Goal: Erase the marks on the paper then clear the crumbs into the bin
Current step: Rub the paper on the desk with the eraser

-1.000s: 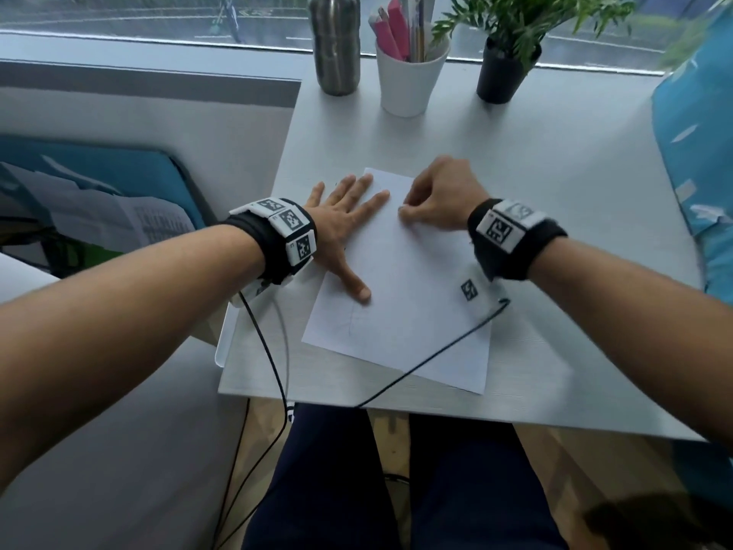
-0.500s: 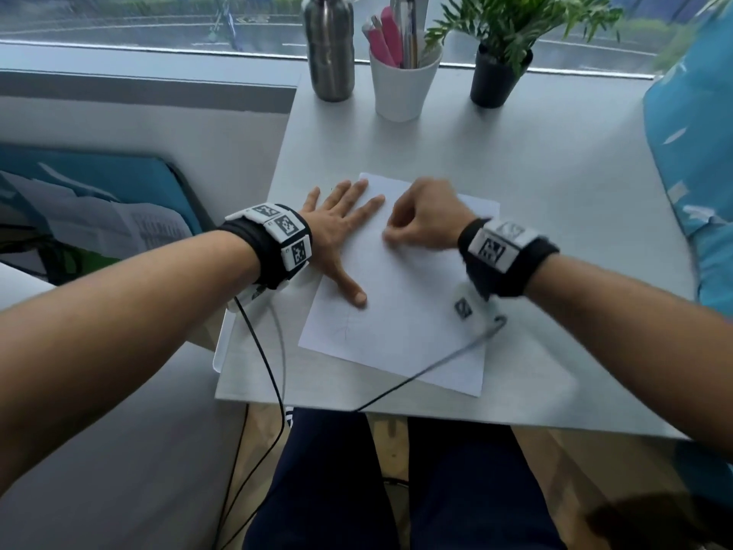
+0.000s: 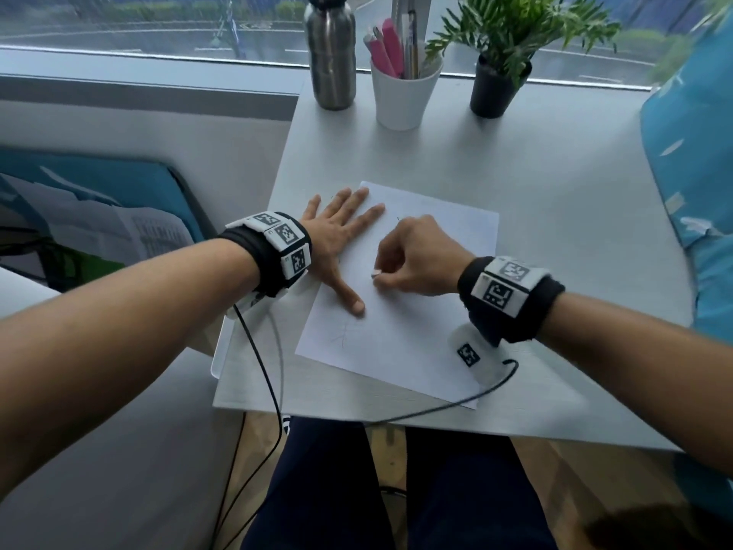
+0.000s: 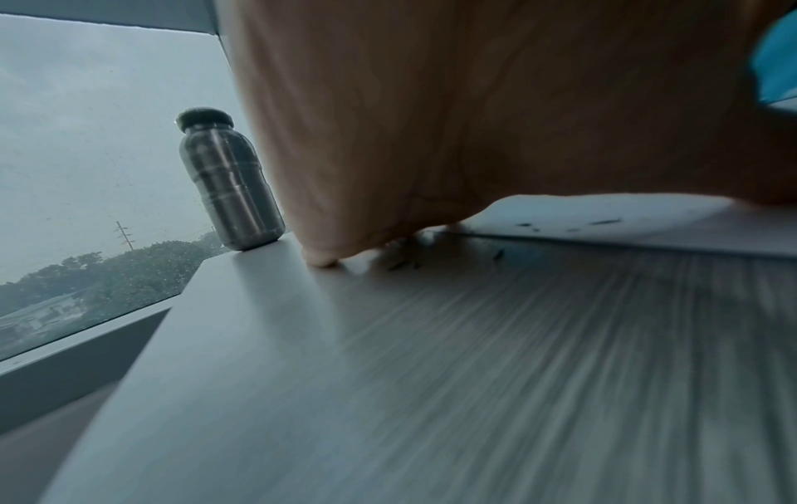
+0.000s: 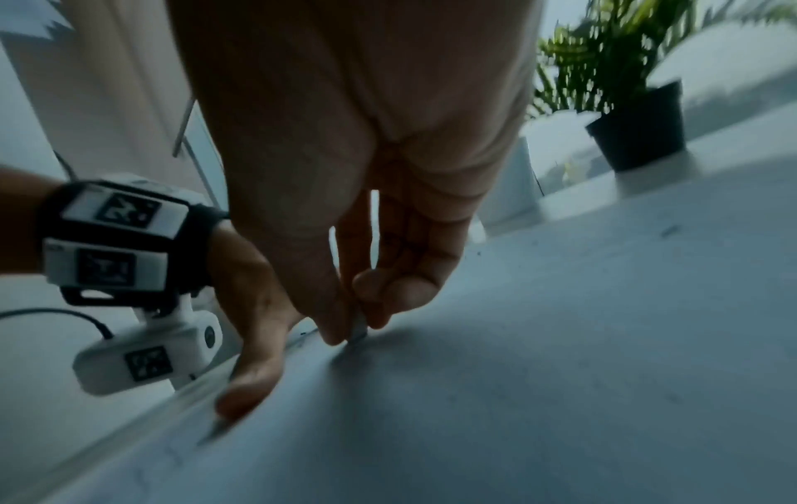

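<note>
Head view shows the paper (image 3: 400,295) lying slightly askew on the grey table (image 3: 555,200), and everything else can be placed from that sheet. The left hand (image 3: 337,248) lies flat on the sheet's left edge, fingers straight and spread, thumb pressed down onto the page, holding nothing. The right hand (image 3: 416,264) sits over the middle of the sheet, just right of the left thumb, its fingers curled and pinching a small white eraser (image 3: 376,273) whose tip touches the paper; the right wrist view shows the same pinch, with the eraser (image 5: 359,329) meeting the page. A faint pencil mark (image 3: 342,335) stands near the sheet's near left corner, below the left thumb, and a tiny dark stroke shows near the far edge, above the right hand. In the left wrist view, dark crumbs (image 4: 405,259) lie on the table by the sheet's edge, close to the fingertips. Beyond the far edge of the paper, by the window, stand a steel bottle (image 3: 331,53), a white cup of pens (image 3: 404,89) and a potted plant (image 3: 499,85). I cannot see a bin.
</note>
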A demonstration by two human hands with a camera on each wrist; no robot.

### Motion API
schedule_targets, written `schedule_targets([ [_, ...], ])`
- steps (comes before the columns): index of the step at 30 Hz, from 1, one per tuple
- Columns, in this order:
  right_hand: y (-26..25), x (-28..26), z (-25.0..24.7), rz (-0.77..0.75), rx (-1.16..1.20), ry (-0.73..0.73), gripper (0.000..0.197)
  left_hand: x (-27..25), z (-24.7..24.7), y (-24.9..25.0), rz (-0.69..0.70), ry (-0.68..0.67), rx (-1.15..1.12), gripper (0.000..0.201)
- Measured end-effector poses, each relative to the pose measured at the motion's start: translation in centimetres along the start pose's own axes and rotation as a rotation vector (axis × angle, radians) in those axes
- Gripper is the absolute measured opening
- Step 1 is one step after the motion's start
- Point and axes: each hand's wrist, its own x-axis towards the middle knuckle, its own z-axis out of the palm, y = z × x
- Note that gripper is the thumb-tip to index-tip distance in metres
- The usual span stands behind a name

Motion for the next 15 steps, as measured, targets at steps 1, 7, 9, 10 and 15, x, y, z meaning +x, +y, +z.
schedule_targets([
  [1, 0.5, 0.3, -0.4, 0.01, -0.017, 0.004, 0.007, 0.0, 0.0, 0.0, 0.003, -0.002, 0.0, 0.165],
  [7, 2.0, 1.3, -1.7, 0.078, 0.033, 0.125, 0.009, -0.1, -0.1, 0.0, 0.008, 0.009, -0.01, 0.165],
  [9, 1.6, -0.4, -1.5, 0.093, 0.077, 0.143, 0.008, -0.1, -0.1, 0.1, 0.014, 0.004, -0.004, 0.164],
  [10, 2.0, -1.0, -2.0, 0.131, 0.095, 0.183, 0.008, -0.2, -0.1, 0.1, 0.015, 0.004, -0.003, 0.163],
  [15, 5.1, -3.8, -3.2, 0.34, -0.08, 0.09, 0.008, -0.4, -0.4, 0.2, 0.028, 0.013, 0.049, 0.154],
])
